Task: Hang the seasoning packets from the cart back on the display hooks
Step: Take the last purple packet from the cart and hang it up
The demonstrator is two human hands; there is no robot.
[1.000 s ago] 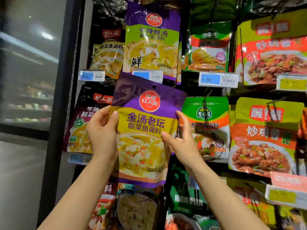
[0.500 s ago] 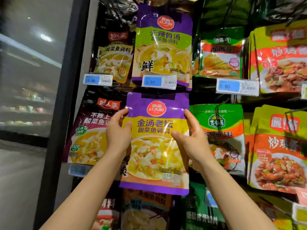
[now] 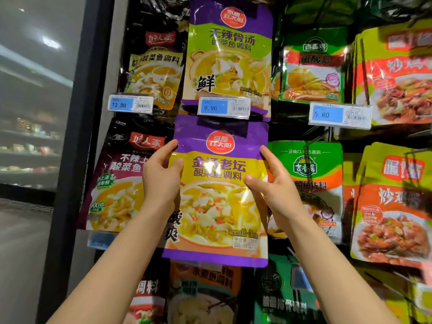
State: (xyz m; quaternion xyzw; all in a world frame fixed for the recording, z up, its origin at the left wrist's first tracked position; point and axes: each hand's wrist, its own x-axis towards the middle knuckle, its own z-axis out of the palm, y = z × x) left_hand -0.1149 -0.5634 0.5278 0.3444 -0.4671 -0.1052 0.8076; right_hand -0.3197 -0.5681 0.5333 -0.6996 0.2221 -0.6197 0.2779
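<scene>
Dim shelves, glare on packet (image 3: 217,195), edges blurry w/ distortion

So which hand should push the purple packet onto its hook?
Probably the right hand: its fingers reach higher along the purple packet's edge, nearer the top. The left hand pinches the other edge and can steady it. The hook itself is hidden.

Packet (image 3: 217,197) under price tag (image 3: 223,108) (between hands).
</scene>
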